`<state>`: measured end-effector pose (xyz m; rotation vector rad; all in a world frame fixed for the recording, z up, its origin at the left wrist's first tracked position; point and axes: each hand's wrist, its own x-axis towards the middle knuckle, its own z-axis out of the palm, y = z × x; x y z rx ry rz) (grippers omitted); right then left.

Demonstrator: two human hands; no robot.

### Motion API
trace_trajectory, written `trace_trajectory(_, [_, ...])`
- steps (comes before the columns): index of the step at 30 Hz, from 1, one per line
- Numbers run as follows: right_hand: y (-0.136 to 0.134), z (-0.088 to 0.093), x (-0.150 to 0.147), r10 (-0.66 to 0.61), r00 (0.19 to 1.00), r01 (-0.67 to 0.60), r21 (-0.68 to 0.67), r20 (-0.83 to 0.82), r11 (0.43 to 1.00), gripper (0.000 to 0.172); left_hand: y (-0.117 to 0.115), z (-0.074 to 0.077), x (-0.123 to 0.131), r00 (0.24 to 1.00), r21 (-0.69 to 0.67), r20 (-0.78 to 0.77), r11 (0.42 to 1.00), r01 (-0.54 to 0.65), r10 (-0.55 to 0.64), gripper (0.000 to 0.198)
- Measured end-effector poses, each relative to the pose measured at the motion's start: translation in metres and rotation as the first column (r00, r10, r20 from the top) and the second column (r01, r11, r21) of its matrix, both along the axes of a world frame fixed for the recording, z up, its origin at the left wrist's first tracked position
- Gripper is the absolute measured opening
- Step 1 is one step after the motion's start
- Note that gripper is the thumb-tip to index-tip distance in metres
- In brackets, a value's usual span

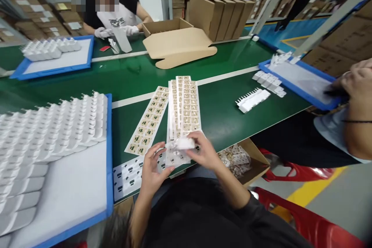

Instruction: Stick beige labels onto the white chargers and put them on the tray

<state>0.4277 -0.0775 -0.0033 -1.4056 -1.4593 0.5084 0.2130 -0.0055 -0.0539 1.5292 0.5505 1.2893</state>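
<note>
My right hand (205, 152) grips a small white plastic piece (186, 143) between thumb and fingers, blurred by motion. To its left, my left hand (151, 170) is open, fingers curved and thumb apart, with nothing visible between them. Beneath both hands is a partly used sticker sheet (178, 158), mostly covered by them. Just beyond lie overlapping sheets of gold-coloured stickers (190, 104), and a separate sticker sheet (149, 118) slants to their left. Another white sheet with dark marks (128, 178) lies by the table edge, partly behind my left hand.
A blue-rimmed tray (109, 155) with rows of white parts stands left. Loose white parts (252, 100) lie right, near another blue tray (308, 81) and a co-worker's hand (360, 79). A box of scraps (255, 166) sits below the edge. A gloved person works opposite, beside an open carton (180, 40).
</note>
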Motion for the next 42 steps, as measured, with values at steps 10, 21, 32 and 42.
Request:
trace_trajectory(10, [-0.027, -0.019, 0.198, -0.804, 0.458, 0.843, 0.1, 0.38, 0.528, 0.044, 0.005, 0.009, 0.002, 0.914, 0.248, -0.386, 0.968, -0.031, 0.128, 0.026])
trace_trajectory(21, [-0.013, -0.004, 0.141, -0.71, 0.506, 0.676, 0.286, 0.489, 0.679, 0.044, 0.003, 0.024, 0.031, 0.664, 0.474, -0.689, 0.874, 0.109, 0.291, 0.031])
trace_trajectory(32, [-0.01, -0.002, 0.056, 0.189, 0.764, -0.124, -0.147, 0.617, 0.981, 0.029, -0.002, 0.015, 0.058, 0.484, 0.477, -0.811, 0.85, 0.224, 0.327, 0.047])
trace_trajectory(42, [-0.007, -0.008, 0.054, 0.106, 0.752, -0.159, 0.023, 0.651, 0.987, 0.009, -0.004, 0.017, 0.056, 0.483, 0.471, -0.815, 0.852, 0.229, 0.321, 0.048])
